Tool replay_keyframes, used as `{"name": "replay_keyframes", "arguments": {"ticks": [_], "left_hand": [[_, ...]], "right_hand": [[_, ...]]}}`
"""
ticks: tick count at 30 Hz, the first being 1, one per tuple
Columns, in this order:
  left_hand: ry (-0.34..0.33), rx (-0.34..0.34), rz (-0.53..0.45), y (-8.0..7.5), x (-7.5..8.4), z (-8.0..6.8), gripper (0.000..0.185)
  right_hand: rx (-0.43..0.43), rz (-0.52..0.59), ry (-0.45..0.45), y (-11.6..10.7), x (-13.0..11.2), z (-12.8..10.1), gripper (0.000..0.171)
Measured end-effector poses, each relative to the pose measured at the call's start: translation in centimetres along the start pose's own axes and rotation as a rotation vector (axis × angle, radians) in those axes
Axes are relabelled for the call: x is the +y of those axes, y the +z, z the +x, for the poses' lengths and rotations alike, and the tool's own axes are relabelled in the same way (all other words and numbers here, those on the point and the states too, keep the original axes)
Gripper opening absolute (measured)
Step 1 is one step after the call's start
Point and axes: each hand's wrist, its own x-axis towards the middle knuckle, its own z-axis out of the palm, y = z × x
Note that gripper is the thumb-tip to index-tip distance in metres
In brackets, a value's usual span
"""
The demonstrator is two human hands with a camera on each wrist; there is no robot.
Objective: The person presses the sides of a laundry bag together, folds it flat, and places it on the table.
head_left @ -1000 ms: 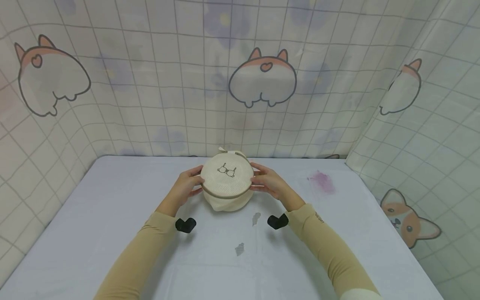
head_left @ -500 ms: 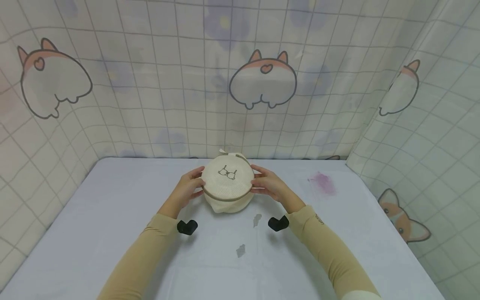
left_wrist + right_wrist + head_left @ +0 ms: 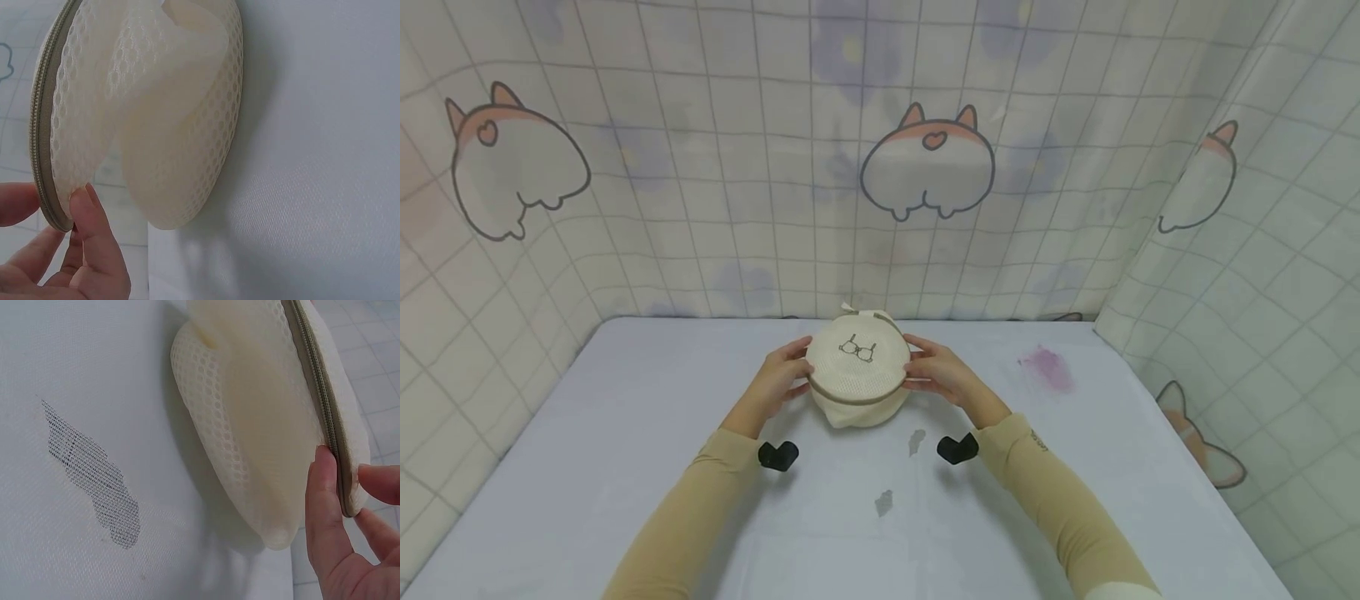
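Note:
A cream mesh laundry bag (image 3: 854,375) with a round top and a small line drawing on it stands toward the back of the table. My left hand (image 3: 777,379) pinches the left edge of the top. On the opposite side, my right hand (image 3: 942,371) pinches the right edge. Close up in the left wrist view, thumb and fingertips (image 3: 87,212) hold the rim beside the brown zipper (image 3: 40,119), which is closed along the visible stretch. The right wrist view has the other hand's fingers (image 3: 325,506) at the zipper rim, with soft mesh (image 3: 250,425) sagging below it.
A white cloth covers the table (image 3: 850,550), with two grey worn patches (image 3: 884,502) and a pink stain (image 3: 1049,368). Behind and at the sides hangs a gridded curtain (image 3: 715,167) with corgi prints. Black heart-shaped pieces (image 3: 778,456) sit by both wrists.
The head view has tilted and shifted slightly, so everything appears a little lower. Both hands keep their hold on the bag, which stays in place.

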Motion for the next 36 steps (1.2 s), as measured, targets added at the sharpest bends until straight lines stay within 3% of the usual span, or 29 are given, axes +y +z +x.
{"name": "replay_keyframes", "arguments": {"ticks": [36], "left_hand": [[-0.018, -0.009, 0.016, -0.2, -0.6, 0.33, 0.068]], "right_hand": [[-0.002, -0.006, 0.016, -0.04, 0.63, 0.49, 0.07]]}}
